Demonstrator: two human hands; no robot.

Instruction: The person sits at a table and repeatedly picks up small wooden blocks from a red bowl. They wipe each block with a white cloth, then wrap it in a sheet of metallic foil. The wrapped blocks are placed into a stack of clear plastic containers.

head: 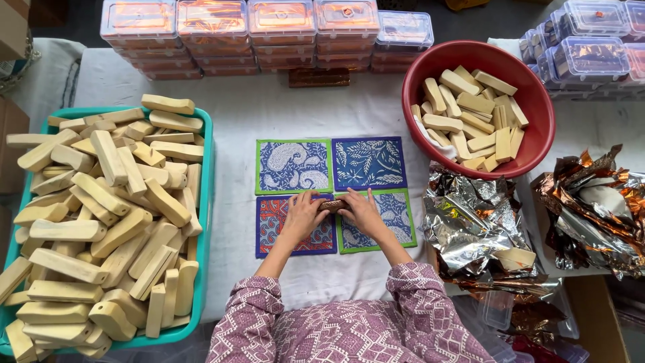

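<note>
Hands meet mid-counter: left hand (302, 214) and right hand (361, 210) each have their grip pinched on one small brown wrapped bar (334, 204), sitting where four patterned cloth squares (293, 165) join. From my remote seat, I'd guess the wrapper could tear or slip if the fingers press unevenly. Count: one teal tray (205, 222) of pale blocks on the left, one red bowl (531, 101) far right, two foil piles (470, 222).

Bright, even daylight from above, soft short shadows under the wood blocks (101, 222), strong glare on the crumpled foil (470, 228) and on the plastic boxes (269, 27), centre sharp, corners a little soft, slight wide-angle bending at edges
</note>
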